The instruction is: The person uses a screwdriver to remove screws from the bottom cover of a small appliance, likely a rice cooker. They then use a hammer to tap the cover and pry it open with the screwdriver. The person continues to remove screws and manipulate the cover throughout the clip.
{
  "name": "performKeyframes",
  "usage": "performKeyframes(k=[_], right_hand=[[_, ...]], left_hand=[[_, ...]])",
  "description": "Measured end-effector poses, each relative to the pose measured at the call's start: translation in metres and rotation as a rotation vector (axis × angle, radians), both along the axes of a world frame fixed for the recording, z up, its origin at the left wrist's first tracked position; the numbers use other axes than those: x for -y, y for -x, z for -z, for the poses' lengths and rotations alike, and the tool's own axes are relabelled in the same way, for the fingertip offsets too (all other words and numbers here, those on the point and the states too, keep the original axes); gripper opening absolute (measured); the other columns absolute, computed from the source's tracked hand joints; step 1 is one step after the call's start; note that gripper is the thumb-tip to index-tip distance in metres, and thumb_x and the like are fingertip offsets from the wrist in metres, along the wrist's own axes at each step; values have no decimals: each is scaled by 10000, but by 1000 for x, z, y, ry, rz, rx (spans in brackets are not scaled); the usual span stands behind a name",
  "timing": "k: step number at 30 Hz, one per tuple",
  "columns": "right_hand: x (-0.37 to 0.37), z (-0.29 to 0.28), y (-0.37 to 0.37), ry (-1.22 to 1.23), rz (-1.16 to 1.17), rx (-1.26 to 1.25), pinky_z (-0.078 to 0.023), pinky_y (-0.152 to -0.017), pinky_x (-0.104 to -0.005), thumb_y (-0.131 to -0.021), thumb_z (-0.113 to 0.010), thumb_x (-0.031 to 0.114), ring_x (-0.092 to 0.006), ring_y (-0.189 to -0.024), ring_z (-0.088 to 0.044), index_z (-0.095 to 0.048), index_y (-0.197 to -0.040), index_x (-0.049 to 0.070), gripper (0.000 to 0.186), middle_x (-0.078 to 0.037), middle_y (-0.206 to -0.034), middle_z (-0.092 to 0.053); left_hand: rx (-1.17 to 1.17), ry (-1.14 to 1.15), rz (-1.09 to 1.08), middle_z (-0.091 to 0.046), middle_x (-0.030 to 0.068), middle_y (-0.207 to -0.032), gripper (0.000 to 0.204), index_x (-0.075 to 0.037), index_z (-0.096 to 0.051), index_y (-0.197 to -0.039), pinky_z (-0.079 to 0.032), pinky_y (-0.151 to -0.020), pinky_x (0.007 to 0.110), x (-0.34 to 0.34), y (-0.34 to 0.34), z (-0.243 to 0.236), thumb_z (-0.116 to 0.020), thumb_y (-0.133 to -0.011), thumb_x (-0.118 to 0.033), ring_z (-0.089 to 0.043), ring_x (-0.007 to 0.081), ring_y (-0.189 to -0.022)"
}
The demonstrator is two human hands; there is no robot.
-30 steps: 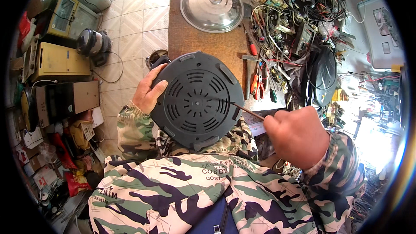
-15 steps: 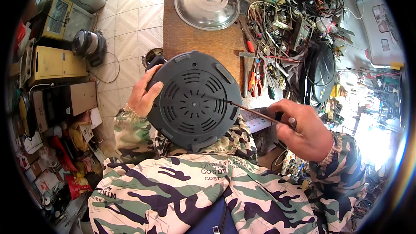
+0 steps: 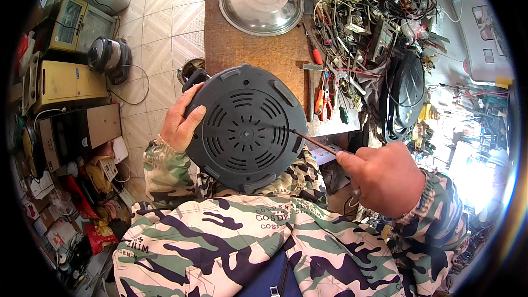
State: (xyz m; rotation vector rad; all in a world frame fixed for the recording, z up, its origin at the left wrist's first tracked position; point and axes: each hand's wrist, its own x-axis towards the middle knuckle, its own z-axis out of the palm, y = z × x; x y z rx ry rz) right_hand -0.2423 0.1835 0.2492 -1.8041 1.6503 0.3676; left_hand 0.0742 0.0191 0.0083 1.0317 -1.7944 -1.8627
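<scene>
A round black appliance base with rings of vent slots faces up in front of my body. My left hand is closed on its upper left rim, thumb lying over the underside. A black handle-like part sticks out beside those fingers. My right hand is closed in a fist around a long thin screwdriver with a brownish shaft. Its tip meets the base's right side, by the outer vent slots. The screwdriver's handle is hidden inside my fist.
Beyond the base is a wooden table with a round metal lid, a hammer and red-handled pliers. Tangled cables and tools crowd its right. A cylindrical appliance stands on the tiled floor at left.
My right hand has rolled over, from spread-knuckled fingers to a tighter fist with its back up. The screwdriver tip stays at the base's right side. My left hand keeps its hold.
</scene>
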Motion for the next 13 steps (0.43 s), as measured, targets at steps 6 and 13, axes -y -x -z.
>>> performKeyframes(k=[6, 13], right_hand=[[15, 0, 3, 51, -107, -8, -536, -564, -465, -748, -669, 99, -349, -636, -686, -661, -861, 45, 125, -113, -706, -667], [6, 18, 26, -12, 88, 105, -574, -636, -474, -706, -767, 164, -354, -709, -723, -747, -998, 75, 305, -122, -745, -719]], left_hand=[[-25, -38, 18, -603, 160, -1429, 572, 43, -474, -1516, -429, -1118, 336, 2, -1, -2, -629, -1046, -243, -575, 214, -1294], [17, 4, 32, -596, 166, -1441, 577, 36, -477, -1517, -419, -1133, 344, 4, 2, 1, -630, -1047, -261, -572, 221, -1305]])
